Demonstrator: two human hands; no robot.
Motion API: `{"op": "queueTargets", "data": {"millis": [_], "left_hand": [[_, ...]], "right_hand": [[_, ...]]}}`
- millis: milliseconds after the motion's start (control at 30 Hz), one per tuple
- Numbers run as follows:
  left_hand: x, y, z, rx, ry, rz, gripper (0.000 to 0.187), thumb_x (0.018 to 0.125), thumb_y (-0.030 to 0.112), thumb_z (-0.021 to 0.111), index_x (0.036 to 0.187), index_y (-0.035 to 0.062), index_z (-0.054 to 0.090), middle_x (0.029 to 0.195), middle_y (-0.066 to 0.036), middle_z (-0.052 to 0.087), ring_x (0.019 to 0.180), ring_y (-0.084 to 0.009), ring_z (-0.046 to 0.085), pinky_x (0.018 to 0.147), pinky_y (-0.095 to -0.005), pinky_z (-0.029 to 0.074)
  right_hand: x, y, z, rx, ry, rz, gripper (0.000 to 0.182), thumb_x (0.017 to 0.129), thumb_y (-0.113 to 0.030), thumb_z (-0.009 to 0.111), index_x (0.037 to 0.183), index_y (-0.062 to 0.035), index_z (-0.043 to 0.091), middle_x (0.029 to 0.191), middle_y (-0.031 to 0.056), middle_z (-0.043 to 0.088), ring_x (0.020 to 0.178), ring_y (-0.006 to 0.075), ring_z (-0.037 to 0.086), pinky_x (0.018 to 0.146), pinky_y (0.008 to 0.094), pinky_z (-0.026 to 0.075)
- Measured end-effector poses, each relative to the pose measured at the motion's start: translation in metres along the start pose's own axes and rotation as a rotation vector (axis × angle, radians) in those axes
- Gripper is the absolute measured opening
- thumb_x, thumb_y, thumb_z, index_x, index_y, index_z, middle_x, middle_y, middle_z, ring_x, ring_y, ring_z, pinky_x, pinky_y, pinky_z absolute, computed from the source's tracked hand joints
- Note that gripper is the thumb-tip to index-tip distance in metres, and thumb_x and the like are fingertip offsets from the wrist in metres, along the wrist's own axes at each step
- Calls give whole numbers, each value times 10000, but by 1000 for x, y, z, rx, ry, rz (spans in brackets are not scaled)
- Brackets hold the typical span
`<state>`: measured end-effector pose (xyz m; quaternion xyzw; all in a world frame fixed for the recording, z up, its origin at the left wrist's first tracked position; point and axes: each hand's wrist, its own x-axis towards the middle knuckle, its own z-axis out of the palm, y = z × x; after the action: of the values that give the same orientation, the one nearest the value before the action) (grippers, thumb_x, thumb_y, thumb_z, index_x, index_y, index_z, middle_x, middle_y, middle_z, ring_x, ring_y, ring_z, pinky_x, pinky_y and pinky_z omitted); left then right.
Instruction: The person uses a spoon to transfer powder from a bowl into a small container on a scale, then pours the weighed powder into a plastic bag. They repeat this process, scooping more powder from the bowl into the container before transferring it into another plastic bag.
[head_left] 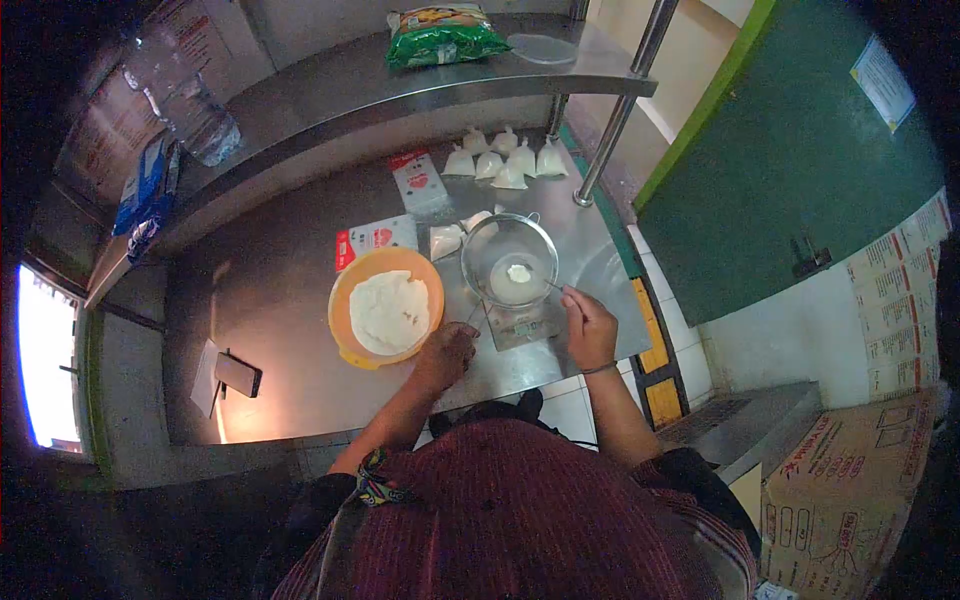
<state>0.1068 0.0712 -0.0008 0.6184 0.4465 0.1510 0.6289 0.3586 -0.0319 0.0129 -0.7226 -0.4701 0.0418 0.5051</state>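
Observation:
My left hand is closed around the thin handle of a mesh sieve, beside the orange bowl. A mound of white powder fills much of that bowl. In my right hand is a spoon, pinched by its handle and reaching over the sieve. A small heap of white powder shows at the spoon's far end. Beneath the sieve a pale round shape is visible through the mesh. A digital kitchen scale lies just in front, partly covered.
Several tied bags of white powder stand at the back of the steel table. Two red-and-white boxes lie behind the bowl. A phone rests at left. The shelf above holds a green packet and a plastic bottle.

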Motion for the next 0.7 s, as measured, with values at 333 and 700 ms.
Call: {"op": "queueTargets", "data": {"millis": [333,700], "left_hand": [[1,-3,4,150,28,184,253,1026,242,498,1022,26,631,708,-38,559,591,-132,513,540,-300,428],[10,-26,7,-9,6,30,277,1034,253,482,1028,14,622,693,-28,564,568,-118,500,526,-294,420]], "right_hand": [[-1,-4,-10,-108,-71,-133,233,958,-157,576,1103,-32,709,1091,169,714,1017,326,692,897,395,549],[-7,4,-7,-51,-55,-38,236,957,-164,591,1096,-16,712,1048,196,719,966,334,710,867,393,555]]}}
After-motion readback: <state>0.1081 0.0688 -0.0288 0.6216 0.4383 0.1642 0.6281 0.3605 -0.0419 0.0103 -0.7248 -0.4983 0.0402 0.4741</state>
